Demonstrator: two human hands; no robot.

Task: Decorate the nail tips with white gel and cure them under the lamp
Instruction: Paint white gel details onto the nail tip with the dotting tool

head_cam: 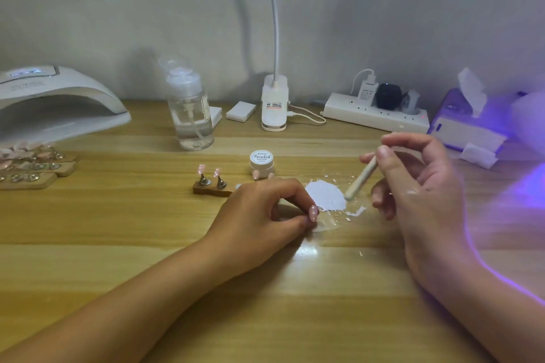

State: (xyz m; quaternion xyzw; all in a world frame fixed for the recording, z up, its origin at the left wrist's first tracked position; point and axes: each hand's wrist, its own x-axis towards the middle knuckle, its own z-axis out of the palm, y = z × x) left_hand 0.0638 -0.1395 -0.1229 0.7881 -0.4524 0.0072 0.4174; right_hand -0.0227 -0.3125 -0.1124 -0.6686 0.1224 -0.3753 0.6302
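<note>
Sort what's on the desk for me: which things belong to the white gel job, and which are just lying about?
In the job: nail tip pinched in the left hand; cream-handled tool in the right hand; white gel patch; gel jar; stand with two tips; curing lamp.
Lying about: pump bottle; desk lamp clip; power strip; tissue box.

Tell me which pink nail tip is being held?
The nail tip pinched by the left hand, beside the white gel; two others sit on the wooden stand.
</note>
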